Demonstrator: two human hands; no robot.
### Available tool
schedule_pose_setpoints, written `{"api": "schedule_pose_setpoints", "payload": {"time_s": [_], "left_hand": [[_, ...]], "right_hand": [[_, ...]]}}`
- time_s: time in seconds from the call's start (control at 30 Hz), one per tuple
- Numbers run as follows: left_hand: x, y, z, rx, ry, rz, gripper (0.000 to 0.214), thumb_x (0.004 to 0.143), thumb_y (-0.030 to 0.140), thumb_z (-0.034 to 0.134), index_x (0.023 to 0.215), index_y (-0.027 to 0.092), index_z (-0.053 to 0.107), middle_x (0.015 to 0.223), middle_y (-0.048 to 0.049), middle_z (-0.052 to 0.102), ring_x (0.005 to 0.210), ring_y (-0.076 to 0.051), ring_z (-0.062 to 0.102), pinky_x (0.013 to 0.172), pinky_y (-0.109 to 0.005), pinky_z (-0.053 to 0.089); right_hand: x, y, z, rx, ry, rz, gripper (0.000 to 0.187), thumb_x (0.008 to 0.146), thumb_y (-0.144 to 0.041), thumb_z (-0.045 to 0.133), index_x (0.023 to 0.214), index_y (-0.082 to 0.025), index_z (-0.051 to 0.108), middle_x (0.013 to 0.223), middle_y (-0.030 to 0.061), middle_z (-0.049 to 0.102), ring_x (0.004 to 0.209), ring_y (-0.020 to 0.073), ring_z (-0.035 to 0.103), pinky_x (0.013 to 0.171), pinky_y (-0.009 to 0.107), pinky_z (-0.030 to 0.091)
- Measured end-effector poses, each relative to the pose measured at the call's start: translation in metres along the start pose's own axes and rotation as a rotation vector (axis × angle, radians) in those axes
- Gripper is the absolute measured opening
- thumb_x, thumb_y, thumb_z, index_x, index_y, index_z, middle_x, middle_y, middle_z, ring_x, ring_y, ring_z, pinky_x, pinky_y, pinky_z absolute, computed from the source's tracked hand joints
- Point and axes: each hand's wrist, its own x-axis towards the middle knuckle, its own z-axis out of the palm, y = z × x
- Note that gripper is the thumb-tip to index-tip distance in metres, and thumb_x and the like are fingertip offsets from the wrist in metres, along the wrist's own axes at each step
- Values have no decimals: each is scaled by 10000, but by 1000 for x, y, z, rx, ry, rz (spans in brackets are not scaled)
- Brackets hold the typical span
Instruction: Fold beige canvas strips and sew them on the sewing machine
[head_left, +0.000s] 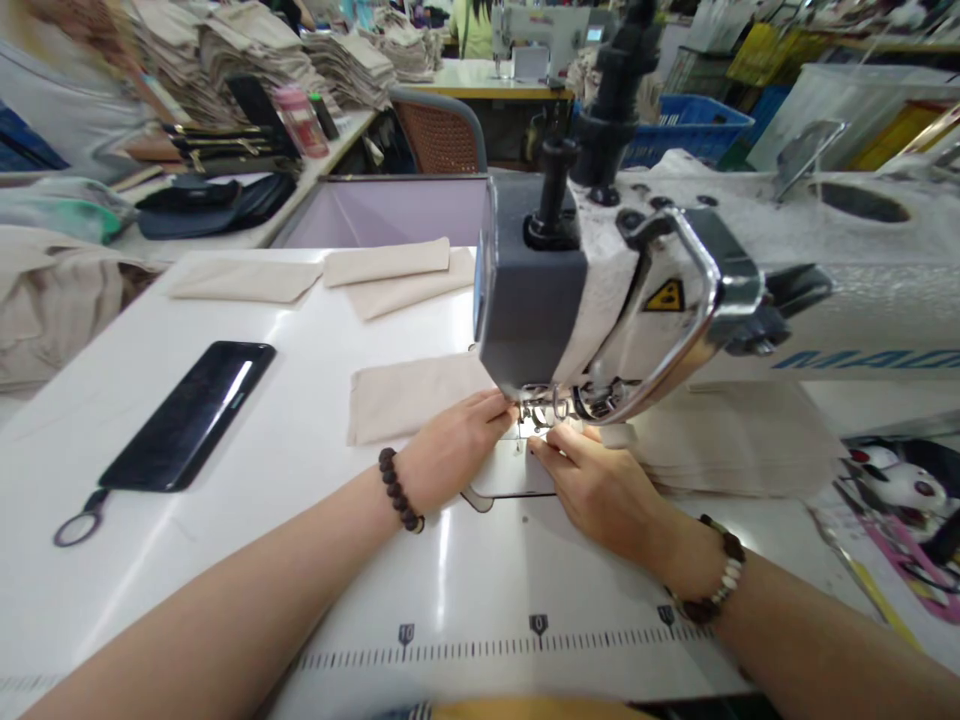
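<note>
My left hand [457,445] lies left of the needle area of a sewing machine [532,310], fingers pressed together and fingertips close under the presser foot [540,412]. It overlaps the right end of a beige fabric piece [401,398]; what its fingertips hold, if anything, is hidden. Just right of the needle plate [517,450] is my right hand [600,485], with thumb and forefinger drawn together. Anything pinched there is too small to make out. A stack of beige fabric pieces [739,440] rests beyond my right hand, below the machine arm.
On the white table [315,560] are a black phone [191,415] with a ring strap and more beige pieces [247,280] at the back. Scissors [855,510] and a pink item [911,565] sit far right. Another person [82,100] is at upper left, beside piled fabric [255,50].
</note>
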Motion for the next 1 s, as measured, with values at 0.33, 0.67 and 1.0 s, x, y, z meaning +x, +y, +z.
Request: {"api": "schedule_pose_setpoints", "payload": {"time_s": [0.33, 0.67, 1.0], "left_hand": [[-7, 10, -2, 181, -2, -25, 204, 891, 147, 413, 1035, 90, 546, 1100, -126, 537, 1017, -214, 503, 928, -357, 423], [-13, -4, 6, 263, 160, -409, 471, 854, 267, 502, 1225, 9, 368, 1291, -272, 392, 1237, -341, 352, 954, -508, 374], [-17, -5, 5, 317, 135, -306, 442, 853, 296, 507, 1213, 52, 426, 1334, -263, 372, 1265, -334, 335, 984, -535, 326]], "right_hand": [[2, 0, -2, 26, 14, 6, 251, 840, -67, 364, 922, -107, 598, 751, 74, 541, 652, 166, 469, 632, 273, 397], [-5, 7, 3, 67, 98, -89, 349, 851, -67, 318, 1111, -67, 552, 909, 127, 624, 749, 170, 582, 689, 298, 479], [-21, 14, -49, -105, 143, -52, 229, 891, -161, 367, 836, -174, 589, 731, 54, 595, 684, 186, 548, 660, 344, 414]]}}
